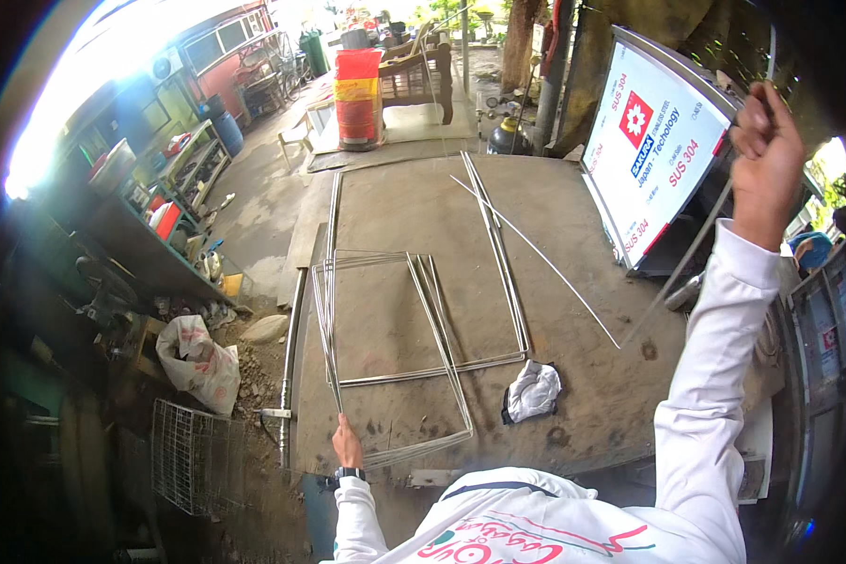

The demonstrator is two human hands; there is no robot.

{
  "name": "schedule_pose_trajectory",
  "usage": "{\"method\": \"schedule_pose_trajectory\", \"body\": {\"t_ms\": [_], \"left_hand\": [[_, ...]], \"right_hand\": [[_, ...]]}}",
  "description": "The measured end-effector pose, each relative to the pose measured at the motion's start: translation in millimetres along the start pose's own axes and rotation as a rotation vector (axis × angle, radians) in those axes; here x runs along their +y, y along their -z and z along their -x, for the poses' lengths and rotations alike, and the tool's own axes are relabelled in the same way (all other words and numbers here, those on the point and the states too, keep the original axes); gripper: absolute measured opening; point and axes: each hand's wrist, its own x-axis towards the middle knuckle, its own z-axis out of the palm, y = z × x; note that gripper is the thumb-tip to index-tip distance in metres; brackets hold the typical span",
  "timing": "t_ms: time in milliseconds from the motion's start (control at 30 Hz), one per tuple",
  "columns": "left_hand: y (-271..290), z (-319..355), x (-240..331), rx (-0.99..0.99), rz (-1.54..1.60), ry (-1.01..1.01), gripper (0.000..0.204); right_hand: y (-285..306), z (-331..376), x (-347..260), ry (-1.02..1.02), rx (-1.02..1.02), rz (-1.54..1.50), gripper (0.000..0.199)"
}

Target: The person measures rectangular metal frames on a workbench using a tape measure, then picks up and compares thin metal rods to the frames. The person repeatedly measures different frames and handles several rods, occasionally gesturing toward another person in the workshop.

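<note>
Clearly, in the head view, red and blue lettering marks one white panel (656, 155) at upper right; lettering on the white shirt (536, 512) is cut off at the lower edge. Overlapping wire frames (467, 430) on the counter (583, 207), around centre, are hard to count. Two hands, well apart: the left hand (346, 444), lower centre-left, clamped on the wire frames; the right hand (766, 146), upper right, closed around one thin rod (697, 239), faint at its lower end.

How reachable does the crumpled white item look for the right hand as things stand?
Probably not right away: the right hand is raised and appears to grip a thin rod. Once freed, its way looks open, since the crumpled white item lies uncovered on the brown tabletop.
</note>
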Motion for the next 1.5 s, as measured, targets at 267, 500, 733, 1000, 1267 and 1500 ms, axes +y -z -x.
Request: {"method": "schedule_pose_trajectory", "body": {"t_ms": [267,500,733,1000,1267,1500], "left_hand": [[77.7,88.9,-18.6,0.179,-0.144,-0.014,0.059],[118.2,135.4,-60.1,0.364,-0.244,-0.07,0.062],[159.2,220.6,-40.8,0.538,-0.156,-0.011,0.061],[227.4,314.8,-9.2,0.703,-0.197,0.039,0.056],[277.9,370.1,53.4,0.927,-0.26,-0.231,0.035],[267.7,377.5,97.7,0.937,0.048,-0.026,0.038]], "right_hand": [[-49.2,65.8,71.0,-0.242,-0.188,-0.411,0.019],[-67.1,131.2,191.0,-0.551,0.028,-0.591,0.032],[58.8,202.7,271.1,-0.692,0.488,-0.548,0.039],[166.1,364.5,331.8,-0.963,0.626,-0.396,0.036],[227.2,468.7,382.6,-1.36,0.586,-0.087,0.034],[243.4,480.3,359.5,-1.679,0.069,0.219,0.037]]}}
